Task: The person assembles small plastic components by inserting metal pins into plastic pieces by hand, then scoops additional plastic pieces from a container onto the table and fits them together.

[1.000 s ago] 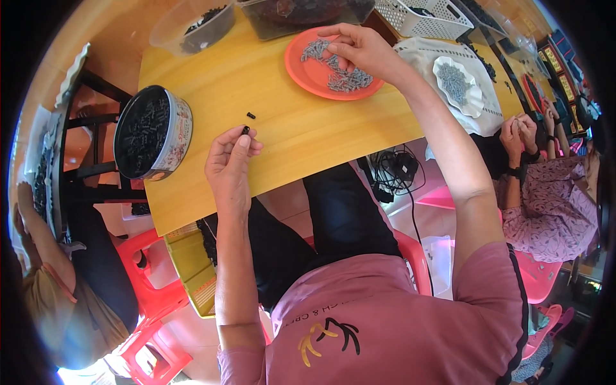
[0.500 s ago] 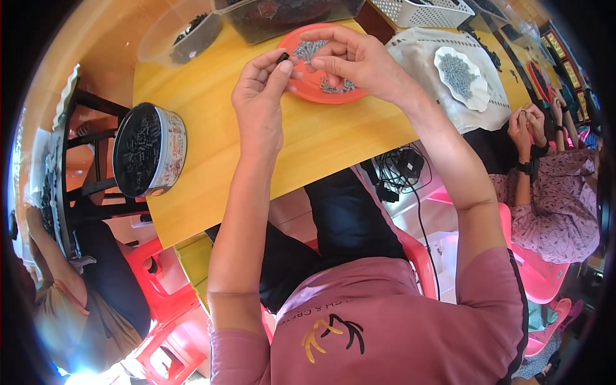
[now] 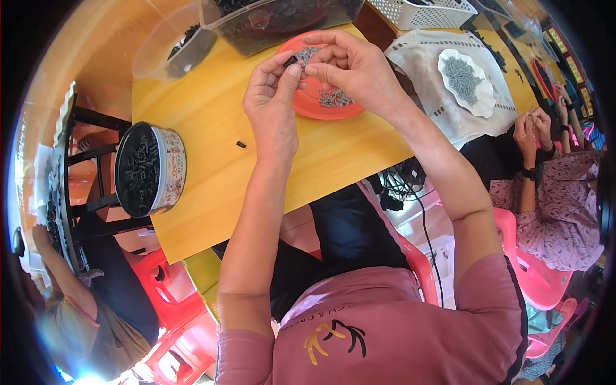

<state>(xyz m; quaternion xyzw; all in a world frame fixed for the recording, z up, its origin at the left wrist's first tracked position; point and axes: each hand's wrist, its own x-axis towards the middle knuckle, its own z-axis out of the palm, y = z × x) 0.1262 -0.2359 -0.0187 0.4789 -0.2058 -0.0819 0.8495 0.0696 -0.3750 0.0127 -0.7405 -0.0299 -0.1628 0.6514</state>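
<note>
Standing at the left edge of the yellow table (image 3: 212, 115), a round tin (image 3: 170, 170) contains many small black parts (image 3: 138, 173). To its right, one loose black part (image 3: 241, 144) lies on the tabletop, near the left forearm. The left hand (image 3: 273, 90) grips a short black cylinder (image 3: 290, 61) between thumb and fingertips, raised in front of the orange plate (image 3: 308, 99). Small grey pieces (image 3: 335, 98) lie on this plate. The right hand (image 3: 359, 67) is positioned above the plate, thumb and index finger nearly closed beside the cylinder; whether they hold a piece cannot be determined. Farther right, a white scalloped dish (image 3: 486, 96) of grey pieces rests on a white cloth (image 3: 417, 61).
</note>
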